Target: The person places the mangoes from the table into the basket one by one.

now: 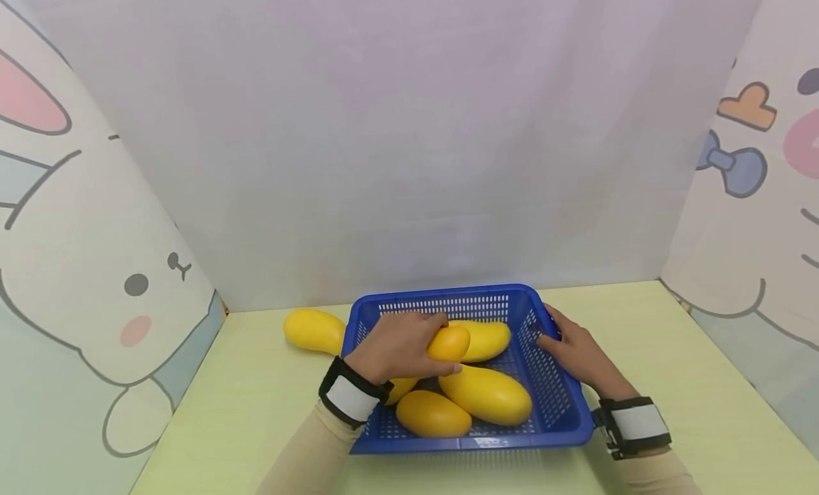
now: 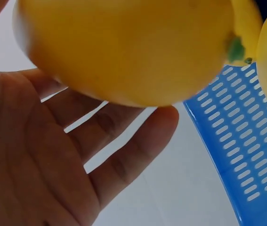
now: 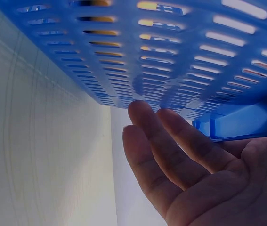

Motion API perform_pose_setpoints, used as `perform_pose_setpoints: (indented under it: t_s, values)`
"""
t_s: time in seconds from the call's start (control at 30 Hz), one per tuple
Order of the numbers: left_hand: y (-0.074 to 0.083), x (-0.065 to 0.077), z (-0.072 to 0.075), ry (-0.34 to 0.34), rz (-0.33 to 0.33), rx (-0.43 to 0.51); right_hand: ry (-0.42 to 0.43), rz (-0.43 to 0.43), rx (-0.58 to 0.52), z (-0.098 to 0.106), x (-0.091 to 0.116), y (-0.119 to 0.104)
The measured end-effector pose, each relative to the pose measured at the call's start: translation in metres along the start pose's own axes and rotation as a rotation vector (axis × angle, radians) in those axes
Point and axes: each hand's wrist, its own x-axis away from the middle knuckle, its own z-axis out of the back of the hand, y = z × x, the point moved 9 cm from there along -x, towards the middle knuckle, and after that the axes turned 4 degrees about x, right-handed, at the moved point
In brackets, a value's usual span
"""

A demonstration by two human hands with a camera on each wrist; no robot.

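My left hand (image 1: 399, 346) grips a yellow-orange mango (image 1: 449, 343) above the left part of a blue plastic basket (image 1: 473, 442). In the left wrist view the mango (image 2: 128, 52) fills the top, with the fingers curved along one side. On the basket's right rim, my right hand (image 1: 579, 349) holds on, thumb over the inner side and fingers outside. The right wrist view shows those fingers (image 3: 166, 155) against the slotted wall. Inside the basket lie a darker mango (image 1: 434, 414), a large yellow fruit (image 1: 489, 395) and another yellow fruit (image 1: 486, 341); the left hand partly hides one more.
Outside the basket, a long yellow fruit (image 1: 313, 331) lies by its left side on the pale green table (image 1: 217, 410). A white cloth (image 1: 409, 139) hangs behind, and panels with cartoon animals (image 1: 96, 281) stand at both sides.
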Motion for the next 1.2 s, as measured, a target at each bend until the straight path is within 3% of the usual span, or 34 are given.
perform_pose_setpoints:
  t_s: [0.37,0.9,1.2]
  values:
    - [-0.006,-0.002,-0.017,-0.097,0.053,0.019,0.001,0.000,0.020,0.000,-0.001,-0.001]
    - [-0.008,-0.006,-0.023,-0.137,0.102,0.116,0.000,-0.011,0.020,0.001,0.001,0.000]
    - [-0.012,-0.006,-0.027,-0.127,0.164,0.100,-0.001,-0.009,0.029,0.000,-0.001,0.000]
